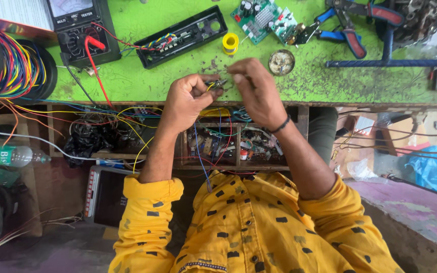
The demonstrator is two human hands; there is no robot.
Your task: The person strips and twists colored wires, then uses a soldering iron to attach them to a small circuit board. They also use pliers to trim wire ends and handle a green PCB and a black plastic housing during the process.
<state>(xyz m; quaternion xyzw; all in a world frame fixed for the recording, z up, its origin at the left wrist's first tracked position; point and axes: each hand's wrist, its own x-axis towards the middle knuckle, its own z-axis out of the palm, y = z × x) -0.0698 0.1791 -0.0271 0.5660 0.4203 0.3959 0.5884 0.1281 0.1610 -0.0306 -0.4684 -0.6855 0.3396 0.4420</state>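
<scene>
Both hands meet over the near edge of the green worktop (142, 81). The left hand (188, 98) is closed, fingertips pinching a small part (217, 82) with a thin yellow wire (210, 87) leading from it. The right hand (254, 88) is also pinched, thumb and forefinger gripping the other end of the same part. What kind of part it is cannot be told; it is too small.

The part is held just above the worktop, between the two hands, near a yellow reel (230, 43) and a round tin (281, 62). A black panel (183, 35) with coloured leads lies beyond it, a green circuit board (263, 19) further back, and blue-handled pliers (347, 30) to the right. A meter (79, 30) with a red probe lead sits at the left, beside a spool of coloured wire (13, 65).

To handle this step well:
- Keep both wrists low and steady against the worktop edge.
- Grip the part by its body, not by the wire.
- Keep the yellow wire slack; in my judgement, a pull could strain its joint.
- Keep loose leads from the open drawer (228, 146) below clear of the fingers.
</scene>
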